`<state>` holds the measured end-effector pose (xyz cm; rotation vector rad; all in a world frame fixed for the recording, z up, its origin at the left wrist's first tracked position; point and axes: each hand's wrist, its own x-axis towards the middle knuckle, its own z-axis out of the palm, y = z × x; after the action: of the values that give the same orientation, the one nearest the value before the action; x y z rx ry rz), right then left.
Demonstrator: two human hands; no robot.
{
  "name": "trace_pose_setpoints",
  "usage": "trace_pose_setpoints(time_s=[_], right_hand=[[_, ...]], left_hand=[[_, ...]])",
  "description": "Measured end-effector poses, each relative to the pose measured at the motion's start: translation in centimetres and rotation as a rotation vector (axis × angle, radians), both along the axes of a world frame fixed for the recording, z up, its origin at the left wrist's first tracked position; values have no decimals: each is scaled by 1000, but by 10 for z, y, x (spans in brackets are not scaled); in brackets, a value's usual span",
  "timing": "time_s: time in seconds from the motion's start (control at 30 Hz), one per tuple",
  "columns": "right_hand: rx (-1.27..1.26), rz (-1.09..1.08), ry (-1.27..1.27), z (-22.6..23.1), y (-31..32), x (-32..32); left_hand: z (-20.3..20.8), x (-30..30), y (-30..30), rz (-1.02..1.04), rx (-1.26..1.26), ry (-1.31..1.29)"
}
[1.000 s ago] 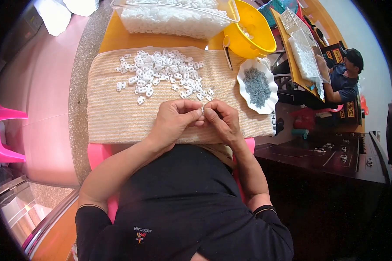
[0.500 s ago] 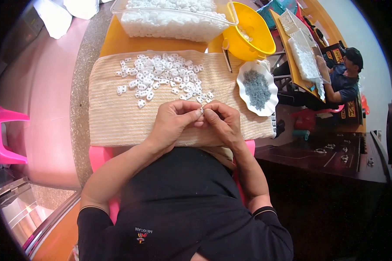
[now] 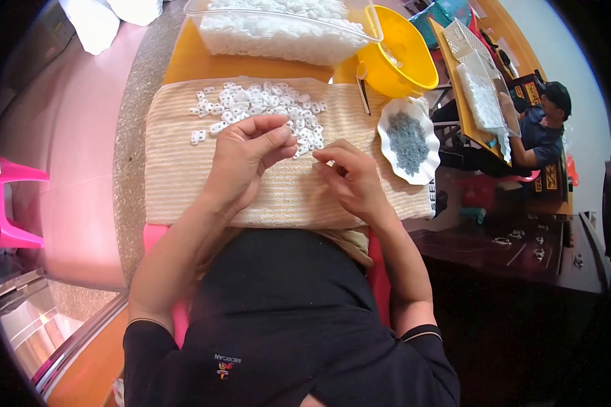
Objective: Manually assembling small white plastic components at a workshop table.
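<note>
Small white two-holed pieces (image 3: 251, 98) lie in a loose heap on the beige striped cloth (image 3: 183, 183). At the heap's near edge, my left hand (image 3: 248, 152) pinches a small white piece between thumb and forefinger; it partly blends with the heap behind. My right hand (image 3: 355, 182) is apart from it over the cloth, fingers curled and the forefinger close to the thumb. Whatever those fingertips hold, if anything, is too small to make out. Right of that hand, a white scalloped dish (image 3: 424, 175) bears a pile of tiny grey-blue parts (image 3: 407, 142).
A clear plastic bin (image 3: 278, 41) of white pieces stands at the back, beside a yellow basin (image 3: 394, 54). Tweezers (image 3: 364, 91) lie near the basin. A pink stool (image 3: 13, 203) is at far left. Another person (image 3: 543, 122) sits at a table on the right.
My hands, together at the cloth's middle before, have parted. The left moved left and away from me to the heap; the right shifted slightly right. The whole view has shifted a little.
</note>
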<state>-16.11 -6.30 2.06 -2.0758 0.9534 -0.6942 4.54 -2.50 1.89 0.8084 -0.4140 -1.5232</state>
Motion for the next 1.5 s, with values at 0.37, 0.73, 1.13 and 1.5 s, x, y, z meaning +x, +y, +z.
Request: trace_pose_setpoints(time_s=[0.37, 0.73, 1.13, 1.5], right_hand=[[-368, 38, 494, -1, -11, 26], [-355, -10, 352, -5, -12, 15], [-326, 63, 449, 0, -11, 38], [-325, 56, 524, 8, -23, 57]], left_hand=[[-4, 6, -3, 34, 10, 17], [-5, 6, -3, 42, 32, 20], [-7, 12, -6, 78, 36, 46], [-5, 17, -7, 127, 45, 68]])
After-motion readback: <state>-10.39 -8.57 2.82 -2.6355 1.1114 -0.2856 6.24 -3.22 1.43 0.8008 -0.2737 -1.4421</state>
